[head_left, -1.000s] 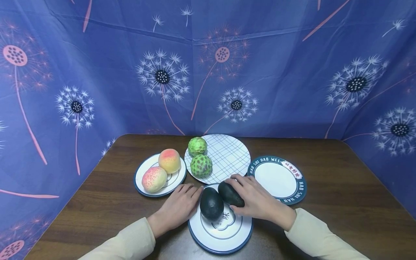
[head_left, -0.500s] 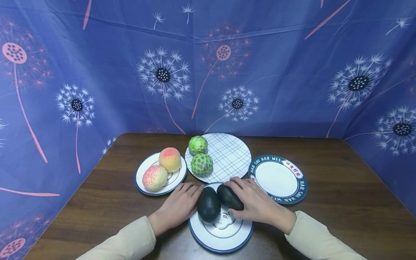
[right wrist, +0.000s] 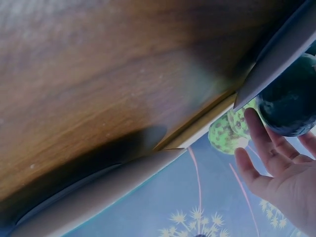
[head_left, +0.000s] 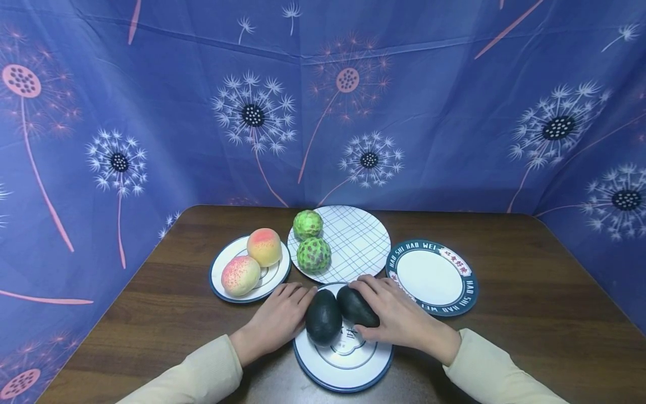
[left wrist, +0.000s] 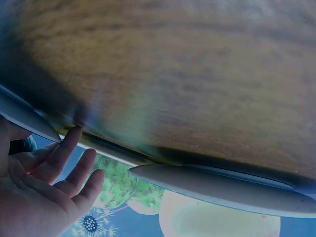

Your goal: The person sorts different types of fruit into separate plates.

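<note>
Two dark avocados lie on the white blue-rimmed plate (head_left: 348,370) at the front. My right hand (head_left: 398,311) grips the right avocado (head_left: 357,307), fingers over its far end and thumb on its near side. Against the left avocado (head_left: 323,318) and the plate's left edge rests my left hand (head_left: 276,320), its fingers fairly straight; whether it bears on the fruit or only the rim I cannot tell. In the left wrist view, the left hand's fingers (left wrist: 86,165) reach the plate's underside edge. A dark avocado (right wrist: 291,98) sits behind the right hand's fingers in the right wrist view.
Two peaches (head_left: 252,264) sit on a small plate (head_left: 222,294) to the left. Behind, a checked plate (head_left: 355,238) carries two green sugar apples (head_left: 312,247). A green-rimmed plate (head_left: 429,280) stands right, close to my right hand. A blue dandelion-print cloth (head_left: 429,112) backs the wooden table (head_left: 525,292).
The left avocado has shifted slightly left, up to my left hand, during the first half second. The right avocado and both hands have barely moved.
</note>
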### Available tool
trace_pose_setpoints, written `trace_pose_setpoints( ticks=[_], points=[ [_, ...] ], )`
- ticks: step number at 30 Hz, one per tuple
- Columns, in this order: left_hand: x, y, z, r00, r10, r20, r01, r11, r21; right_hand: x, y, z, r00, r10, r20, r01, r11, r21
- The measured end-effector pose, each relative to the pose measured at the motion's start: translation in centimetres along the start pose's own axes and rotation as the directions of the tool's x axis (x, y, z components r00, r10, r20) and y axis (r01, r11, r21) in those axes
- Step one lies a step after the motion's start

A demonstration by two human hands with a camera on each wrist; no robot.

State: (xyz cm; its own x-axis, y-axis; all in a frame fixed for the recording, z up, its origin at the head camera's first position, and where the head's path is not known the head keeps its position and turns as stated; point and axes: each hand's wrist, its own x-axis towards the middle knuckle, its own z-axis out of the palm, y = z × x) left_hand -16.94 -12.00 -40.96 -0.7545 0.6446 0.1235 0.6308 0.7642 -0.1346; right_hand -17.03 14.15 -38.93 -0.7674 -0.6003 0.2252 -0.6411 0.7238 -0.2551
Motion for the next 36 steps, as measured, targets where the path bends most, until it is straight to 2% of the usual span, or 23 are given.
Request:
trace_pose_setpoints(
  ticks=[14,23,36],
  points=[
    [0.00,-0.01,-0.04,1.000,0.001,0.008,-0.001,1.000,-0.008,-0.22,0.07,-0.05,1.000,0.009,-0.015,-0.008,1.000,0.006],
    [-0.01,-0.14,-0.10,1.000,0.005,0.010,-0.005,1.000,-0.002,-0.29,0.22,0.04,0.999,-0.023,-0.046,0.023,1.000,-0.003],
    [0.12,-0.33,-0.38,1.000,0.002,-0.016,-0.003,1.000,-0.013,-0.37,0.51,0.06,0.995,-0.038,-0.087,0.036,0.999,-0.023]
  ],
)
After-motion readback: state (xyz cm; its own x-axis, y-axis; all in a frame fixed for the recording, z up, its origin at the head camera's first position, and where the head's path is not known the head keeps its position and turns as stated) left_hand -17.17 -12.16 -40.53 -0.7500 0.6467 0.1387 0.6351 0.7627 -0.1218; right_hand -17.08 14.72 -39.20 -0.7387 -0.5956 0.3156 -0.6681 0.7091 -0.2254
